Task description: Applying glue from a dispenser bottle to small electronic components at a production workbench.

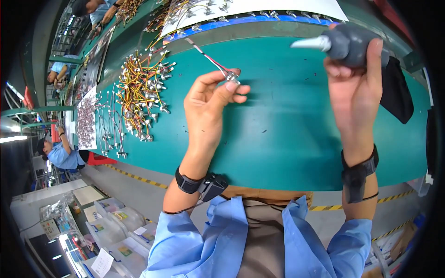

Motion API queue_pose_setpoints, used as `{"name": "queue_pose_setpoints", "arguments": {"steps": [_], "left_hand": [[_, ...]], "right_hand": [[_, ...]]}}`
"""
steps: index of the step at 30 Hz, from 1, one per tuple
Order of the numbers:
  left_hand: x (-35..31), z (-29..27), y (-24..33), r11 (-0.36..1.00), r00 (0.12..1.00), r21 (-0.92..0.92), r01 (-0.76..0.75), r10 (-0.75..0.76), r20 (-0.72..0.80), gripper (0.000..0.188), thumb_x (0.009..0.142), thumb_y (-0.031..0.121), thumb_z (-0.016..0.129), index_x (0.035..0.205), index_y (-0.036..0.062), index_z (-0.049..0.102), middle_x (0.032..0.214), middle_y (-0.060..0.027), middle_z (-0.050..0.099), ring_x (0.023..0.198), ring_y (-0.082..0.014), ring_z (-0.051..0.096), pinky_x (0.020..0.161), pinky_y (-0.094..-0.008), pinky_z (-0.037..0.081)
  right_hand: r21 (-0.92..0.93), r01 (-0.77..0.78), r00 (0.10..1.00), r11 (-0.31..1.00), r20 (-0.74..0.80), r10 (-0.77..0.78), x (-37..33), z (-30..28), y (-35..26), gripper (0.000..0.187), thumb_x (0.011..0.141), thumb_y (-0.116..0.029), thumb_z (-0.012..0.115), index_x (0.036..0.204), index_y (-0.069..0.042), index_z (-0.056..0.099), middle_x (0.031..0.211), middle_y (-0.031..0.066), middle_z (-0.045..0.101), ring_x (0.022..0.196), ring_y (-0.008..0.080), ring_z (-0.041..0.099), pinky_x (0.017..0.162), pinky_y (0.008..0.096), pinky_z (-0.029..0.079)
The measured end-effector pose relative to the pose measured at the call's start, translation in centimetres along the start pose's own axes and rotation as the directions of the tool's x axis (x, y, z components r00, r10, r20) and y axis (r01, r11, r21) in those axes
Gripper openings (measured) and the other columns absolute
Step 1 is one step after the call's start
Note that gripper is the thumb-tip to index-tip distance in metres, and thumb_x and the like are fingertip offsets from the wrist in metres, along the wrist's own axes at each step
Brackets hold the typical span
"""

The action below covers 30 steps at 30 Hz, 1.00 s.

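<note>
My left hand is closed, pinching a small metal part with thin wires between thumb and fingers above the green tabletop. Its red, black and white wires run up and away toward the far left. In my right hand, raised at the right, is a dark grey squeeze bottle, slightly blurred. The bottle lies on its side in the grip, its white tapered nozzle pointing left. Nozzle and metal part are well apart. A strap with a black device sits on each wrist.
A heap of wired metal parts, mostly yellow, red and black, lies left of my left hand. More parts line a white sheet along the far edge. Black cloth lies behind my right hand. Co-workers sit at far left; plastic bins stand lower left.
</note>
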State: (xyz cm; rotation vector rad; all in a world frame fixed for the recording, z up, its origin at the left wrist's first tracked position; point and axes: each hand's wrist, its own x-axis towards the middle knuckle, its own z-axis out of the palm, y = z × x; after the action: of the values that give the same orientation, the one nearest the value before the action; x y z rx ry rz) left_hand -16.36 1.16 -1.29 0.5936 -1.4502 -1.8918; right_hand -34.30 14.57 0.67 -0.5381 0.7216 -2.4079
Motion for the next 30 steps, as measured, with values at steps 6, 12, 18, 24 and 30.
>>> {"name": "queue_pose_setpoints", "arguments": {"steps": [6, 12, 18, 24, 30], "left_hand": [[-0.4, -0.1, -0.5, 0.997, 0.994, -0.004, -0.082, 0.082, 0.068, 0.015, 0.081, -0.005, 0.053, 0.096, -0.0055, 0.051, 0.102, -0.0177, 0.056, 0.08, -0.0243, 0.062, 0.063, -0.0273, 0.053], [-0.3, -0.1, -0.3, 0.993, 0.986, 0.002, -0.119, 0.118, 0.114, 0.017, 0.081, -0.003, 0.054, 0.097, -0.004, 0.05, 0.103, -0.0223, 0.054, 0.079, -0.027, 0.062, 0.064, -0.0305, 0.053], [-0.5, -0.1, -0.4, 0.992, 0.98, -0.042, -0.118, 0.123, 0.155, 0.013, 0.081, -0.007, 0.05, 0.095, -0.0065, 0.051, 0.104, -0.0193, 0.053, 0.083, -0.0254, 0.062, 0.066, -0.0272, 0.052], [-0.5, 0.0, -0.5, 0.991, 0.979, -0.056, -0.118, 0.125, 0.159, 0.014, 0.082, -0.007, 0.05, 0.095, -0.006, 0.051, 0.104, -0.0203, 0.054, 0.083, -0.0254, 0.062, 0.066, -0.0277, 0.052], [-0.4, -0.1, -0.3, 0.992, 0.977, -0.076, -0.104, 0.116, 0.178, 0.014, 0.082, -0.007, 0.049, 0.096, -0.0057, 0.051, 0.105, -0.0216, 0.054, 0.082, -0.0252, 0.062, 0.066, -0.0284, 0.052]], "right_hand": [[-0.354, -0.027, 0.998, 0.935, -0.07, 0.002, -2.3, 1.2, 1.6, 0.052, 0.088, -0.044, 0.043, 0.119, -0.002, 0.039, 0.116, 0.0192, 0.048, 0.06, 0.0048, 0.038, 0.061, 0.02, 0.036], [-0.455, 0.037, 0.999, 0.89, 0.002, -0.04, -2.5, 1.1, 1.9, 0.06, 0.085, -0.049, 0.046, 0.124, -0.004, 0.035, 0.118, 0.0194, 0.046, 0.063, 0.0039, 0.04, 0.063, 0.0195, 0.037], [-0.5, 0.119, 0.992, 0.858, 0.025, -0.123, -2.8, 0.8, 2.6, 0.067, 0.082, -0.053, 0.048, 0.126, -0.005, 0.033, 0.119, 0.0191, 0.046, 0.078, 0.0081, 0.05, 0.065, 0.0205, 0.039], [-0.481, 0.119, 0.99, 0.869, -0.006, -0.138, -2.7, 1.2, 2.8, 0.069, 0.077, -0.048, 0.06, 0.12, 0.0, 0.036, 0.108, 0.0179, 0.053, 0.089, 0.0172, 0.055, 0.056, 0.0223, 0.041], [-0.565, 0.021, 0.997, 0.825, 0.074, 0.025, -2.9, 0.6, 2.2, 0.07, 0.081, -0.055, 0.048, 0.125, -0.003, 0.032, 0.117, 0.018, 0.048, 0.084, 0.0111, 0.052, 0.062, 0.0207, 0.039]]}}
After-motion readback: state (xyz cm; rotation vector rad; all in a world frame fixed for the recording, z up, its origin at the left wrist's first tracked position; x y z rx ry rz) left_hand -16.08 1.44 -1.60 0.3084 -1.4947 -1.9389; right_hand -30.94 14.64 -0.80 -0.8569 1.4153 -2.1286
